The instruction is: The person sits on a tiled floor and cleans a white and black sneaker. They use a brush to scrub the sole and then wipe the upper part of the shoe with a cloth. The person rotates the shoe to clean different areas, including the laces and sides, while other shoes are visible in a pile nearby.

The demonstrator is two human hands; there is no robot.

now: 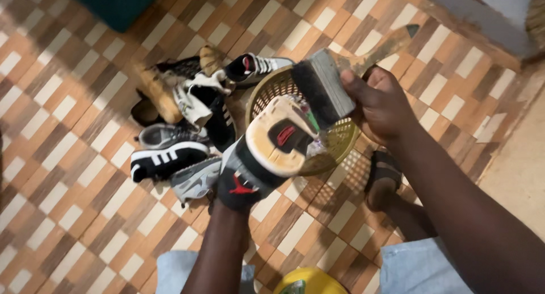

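My left hand is tucked inside a black and grey sneaker point(258, 160) and hidden by it; only the forearm shows. The sneaker is held sole-up, its tan sole with a red patch facing the camera. My right hand point(379, 104) grips a wooden-backed scrubbing brush point(325, 88) with dark bristles. The bristles press against the toe end of the sole. Both are held above a woven yellow-green basket point(267, 92).
A pile of shoes point(187, 129) lies on the patterned tile floor at left, with a black and white sneaker point(167, 159) in front. My sandalled foot point(383, 177) rests at right. A yellow container point(304, 282) sits at the bottom edge. A dark green box point(116, 4) stands at the top left.
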